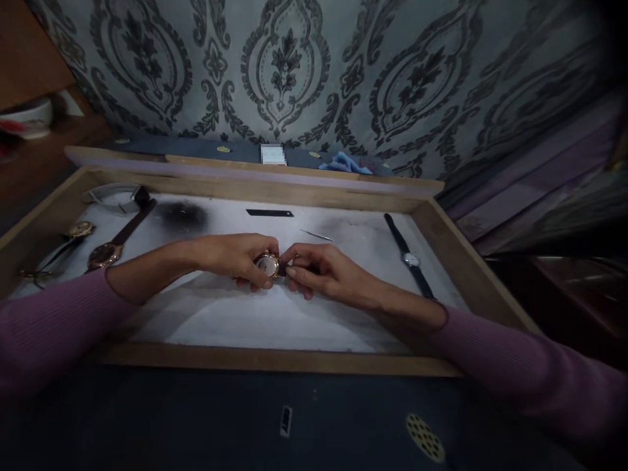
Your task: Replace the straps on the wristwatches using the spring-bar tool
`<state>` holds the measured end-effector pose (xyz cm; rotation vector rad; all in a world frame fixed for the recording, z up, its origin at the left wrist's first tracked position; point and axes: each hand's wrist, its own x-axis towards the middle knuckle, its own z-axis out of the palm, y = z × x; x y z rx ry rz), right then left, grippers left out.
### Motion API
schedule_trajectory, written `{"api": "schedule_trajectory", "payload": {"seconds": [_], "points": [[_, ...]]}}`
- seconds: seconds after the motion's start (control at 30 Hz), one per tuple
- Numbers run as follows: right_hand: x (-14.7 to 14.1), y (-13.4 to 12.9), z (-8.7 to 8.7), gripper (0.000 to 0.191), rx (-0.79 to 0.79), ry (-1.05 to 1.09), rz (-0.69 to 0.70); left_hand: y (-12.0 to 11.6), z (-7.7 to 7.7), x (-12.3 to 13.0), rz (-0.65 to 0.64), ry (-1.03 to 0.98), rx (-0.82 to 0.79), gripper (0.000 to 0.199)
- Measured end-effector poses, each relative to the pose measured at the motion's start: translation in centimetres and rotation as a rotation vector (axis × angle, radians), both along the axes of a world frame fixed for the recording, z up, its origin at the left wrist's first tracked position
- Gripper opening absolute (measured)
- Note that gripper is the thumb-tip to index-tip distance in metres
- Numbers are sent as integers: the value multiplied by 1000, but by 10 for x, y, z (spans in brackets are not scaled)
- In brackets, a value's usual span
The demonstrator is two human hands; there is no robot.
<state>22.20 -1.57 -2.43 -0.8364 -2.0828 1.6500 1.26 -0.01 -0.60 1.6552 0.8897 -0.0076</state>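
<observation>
Near the middle of the white-floored tray, my left hand [240, 257] is closed on a wristwatch [267, 265] with a gold-coloured case and a pale round face or back. My right hand [318, 269] pinches the dark strap at the right side of that case. Fingers cover much of the strap. Beyond the hands lies a black cutter blade [269, 212] with a slanted end. A thin metal pin-like tool [317, 235] rests just past my right fingers.
A wooden rim [275, 361] surrounds the white floor. Left inside are a brown-strapped watch [104, 254], a small gold watch [80, 229] and a clear curved item [115, 196]. A black-strapped watch [411, 260] lies right. Blue cloth [346, 163] sits behind the back rim.
</observation>
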Motion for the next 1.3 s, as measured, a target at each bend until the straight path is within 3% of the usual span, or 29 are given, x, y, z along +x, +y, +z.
{"api": "schedule_trajectory", "payload": {"seconds": [0.47, 0.9, 1.1, 1.2, 1.3], "points": [[-4, 4, 5, 19, -74, 21, -147, -1, 0, -4, 36, -10, 10, 50], [-18, 1, 3, 28, -182, 142, -225, -4, 1, 1, 43, -115, 6, 49], [-17, 3, 0, 32, -247, 99, -378, 4, 11, -14, 38, -142, -69, 51], [-16, 5, 1, 30, -279, 79, -400, 10, 18, -21, 141, -79, 54, 37], [-15, 5, 2, 32, -277, 79, -400, 11, 20, -19, 229, -82, 131, 35]]}}
